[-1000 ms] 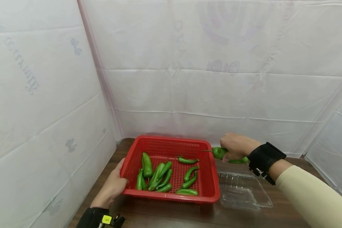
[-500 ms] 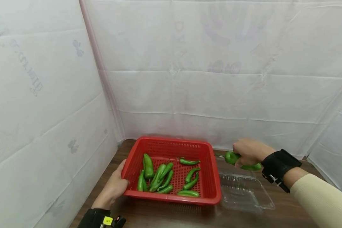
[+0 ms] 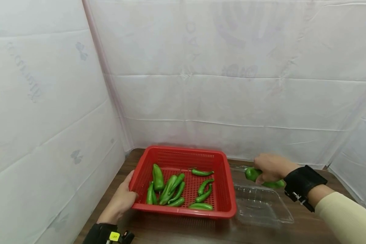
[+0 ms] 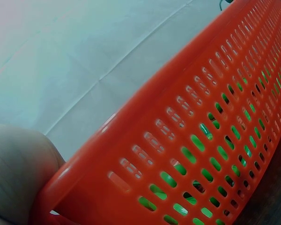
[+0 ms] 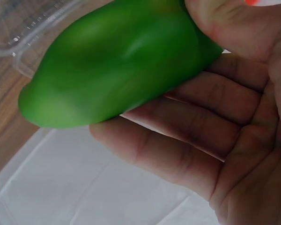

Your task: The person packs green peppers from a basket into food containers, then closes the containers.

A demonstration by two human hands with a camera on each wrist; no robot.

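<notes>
green pepper [image 3: 263, 178] glossy, plump, lying roughly level in the air over far edge of clear plastic tray [image 3: 262, 205], stem end pointing toward red basket [image 3: 183, 210], which sits flat on the table holding more green peppers [image 3: 177, 191]

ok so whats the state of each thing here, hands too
right hand: grips a green pepper, above the far end of the tray
left hand: holds the basket's left rim
basket: flat on the table, holds green peppers
clear tray: open, nothing in it, right of the basket
</notes>
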